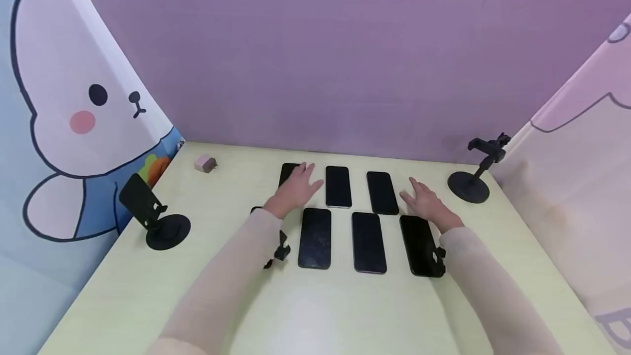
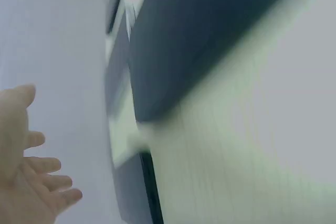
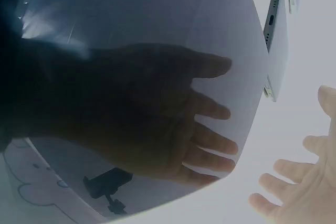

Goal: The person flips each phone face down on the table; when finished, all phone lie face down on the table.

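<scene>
Several dark smartphones lie flat in two rows, among them a back-middle phone [image 1: 338,186], a back-right phone [image 1: 382,193], and front-row phones [image 1: 314,238], [image 1: 368,242]. My left hand [image 1: 294,189] is over the back-left phone [image 1: 288,171], fingers extended, holding nothing; its forearm hides most of another phone below. Just beyond the front-right phone [image 1: 418,244] is my right hand [image 1: 425,201], fingers spread and grasping nothing. In the right wrist view, a glossy screen [image 3: 157,19] mirrors this right hand [image 3: 302,182]. The left wrist view shows the left hand [image 2: 31,177] with phones blurred beside it.
At the left stands a black holder with a round base [image 1: 168,232] and tilted plate [image 1: 140,200]. A black clamp stand [image 1: 475,177] occupies the right back. A small pinkish charger block [image 1: 205,163] sits back left. Fabric walls [image 1: 315,59] border the pale table [image 1: 296,311].
</scene>
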`<state>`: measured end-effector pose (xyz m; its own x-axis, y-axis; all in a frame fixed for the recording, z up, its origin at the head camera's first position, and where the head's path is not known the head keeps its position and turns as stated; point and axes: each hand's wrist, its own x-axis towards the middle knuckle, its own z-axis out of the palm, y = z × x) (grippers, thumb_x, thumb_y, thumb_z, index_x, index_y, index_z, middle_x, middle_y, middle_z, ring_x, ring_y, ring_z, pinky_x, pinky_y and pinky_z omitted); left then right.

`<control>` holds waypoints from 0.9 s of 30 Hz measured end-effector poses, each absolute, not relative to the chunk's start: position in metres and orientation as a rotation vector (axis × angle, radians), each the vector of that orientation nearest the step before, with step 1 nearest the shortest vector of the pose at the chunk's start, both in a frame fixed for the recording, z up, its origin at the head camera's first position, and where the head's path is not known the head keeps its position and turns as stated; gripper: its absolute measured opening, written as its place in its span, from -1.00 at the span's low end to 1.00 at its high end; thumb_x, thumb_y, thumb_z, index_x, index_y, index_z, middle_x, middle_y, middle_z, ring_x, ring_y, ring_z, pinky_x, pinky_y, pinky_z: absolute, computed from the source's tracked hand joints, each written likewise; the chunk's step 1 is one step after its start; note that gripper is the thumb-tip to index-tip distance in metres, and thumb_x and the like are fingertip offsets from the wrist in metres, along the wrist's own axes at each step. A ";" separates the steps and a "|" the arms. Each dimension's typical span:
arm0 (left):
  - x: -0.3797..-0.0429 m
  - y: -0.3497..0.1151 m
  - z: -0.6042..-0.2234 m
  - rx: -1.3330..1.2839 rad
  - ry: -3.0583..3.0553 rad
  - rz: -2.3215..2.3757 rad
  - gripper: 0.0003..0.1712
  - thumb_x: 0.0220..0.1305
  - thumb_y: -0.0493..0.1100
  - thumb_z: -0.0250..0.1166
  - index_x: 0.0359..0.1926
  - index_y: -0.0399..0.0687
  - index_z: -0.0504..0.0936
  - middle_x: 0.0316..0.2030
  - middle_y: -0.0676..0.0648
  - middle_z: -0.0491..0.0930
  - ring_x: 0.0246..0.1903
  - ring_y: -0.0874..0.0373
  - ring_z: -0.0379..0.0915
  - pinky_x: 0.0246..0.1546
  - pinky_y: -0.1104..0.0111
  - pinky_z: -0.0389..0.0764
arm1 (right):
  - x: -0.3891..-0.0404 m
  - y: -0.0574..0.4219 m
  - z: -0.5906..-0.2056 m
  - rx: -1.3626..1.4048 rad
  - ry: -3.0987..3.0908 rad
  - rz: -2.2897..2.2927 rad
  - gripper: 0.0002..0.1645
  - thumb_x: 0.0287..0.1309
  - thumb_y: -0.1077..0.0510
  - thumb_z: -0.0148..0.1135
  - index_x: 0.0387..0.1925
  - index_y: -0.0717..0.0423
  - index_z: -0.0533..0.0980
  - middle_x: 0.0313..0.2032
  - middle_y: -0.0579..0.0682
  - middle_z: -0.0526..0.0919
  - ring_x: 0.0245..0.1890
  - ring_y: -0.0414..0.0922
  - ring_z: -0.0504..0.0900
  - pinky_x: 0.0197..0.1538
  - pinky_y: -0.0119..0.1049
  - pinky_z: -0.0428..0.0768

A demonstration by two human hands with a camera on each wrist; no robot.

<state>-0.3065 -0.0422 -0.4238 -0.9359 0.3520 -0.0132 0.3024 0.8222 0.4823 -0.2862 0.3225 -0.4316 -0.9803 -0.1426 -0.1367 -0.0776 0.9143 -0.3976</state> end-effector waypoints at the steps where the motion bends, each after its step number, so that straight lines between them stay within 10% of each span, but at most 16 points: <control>1: -0.305 -0.035 -0.423 0.546 2.890 0.779 -0.18 0.50 0.27 -0.17 0.54 -0.10 -0.07 0.49 -0.25 -0.13 0.45 -0.11 -0.22 0.36 0.04 0.04 | -0.284 0.324 -0.431 -0.170 2.901 -0.618 -0.12 0.50 -0.17 -0.22 0.48 0.37 -0.19 0.39 0.51 -0.11 0.35 0.44 -0.08 0.29 0.33 -0.01; 27: -0.262 0.110 -0.439 0.712 2.631 1.215 -0.48 0.43 -0.11 0.19 0.33 -0.14 0.38 0.08 -0.16 0.55 -0.01 0.07 0.52 -0.04 0.37 0.50 | -0.221 0.351 -0.425 -0.087 2.842 -0.808 -0.26 0.49 -0.07 -0.08 0.35 0.47 0.13 0.22 0.53 0.27 0.14 0.41 0.38 0.06 0.21 0.43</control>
